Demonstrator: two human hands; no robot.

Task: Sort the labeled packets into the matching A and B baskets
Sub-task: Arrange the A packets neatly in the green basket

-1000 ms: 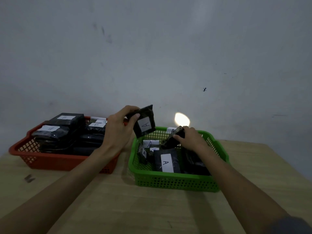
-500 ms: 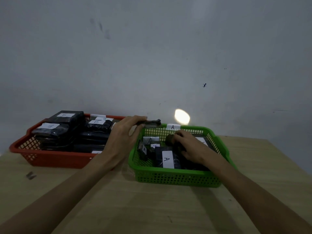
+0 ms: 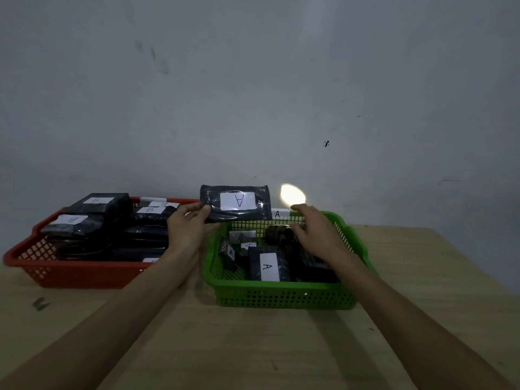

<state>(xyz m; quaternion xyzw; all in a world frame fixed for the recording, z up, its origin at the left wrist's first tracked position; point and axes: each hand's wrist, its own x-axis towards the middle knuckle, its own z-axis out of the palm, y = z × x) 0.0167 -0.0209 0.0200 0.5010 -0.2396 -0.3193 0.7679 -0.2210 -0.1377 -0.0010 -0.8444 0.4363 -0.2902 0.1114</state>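
Readable labels, all handwritten on white stickers:
- "A", showing upside down, on the black packet that the left hand is holding up.
- "A" on the tag sitting on the green basket's far rim.
- "A" on the front packet lying in that basket.
- "B" on a packet lying in the red basket; "B" showing upside down on the nearest stack.
- Remaining stickers are showing too faintly to read.

Both forearms are bare from the lower edge of the view up to the wrists, with no sleeve or cuff showing. The left hand and right hand wear no gloves, rings, watch or bands, and the fingernails look short and plain
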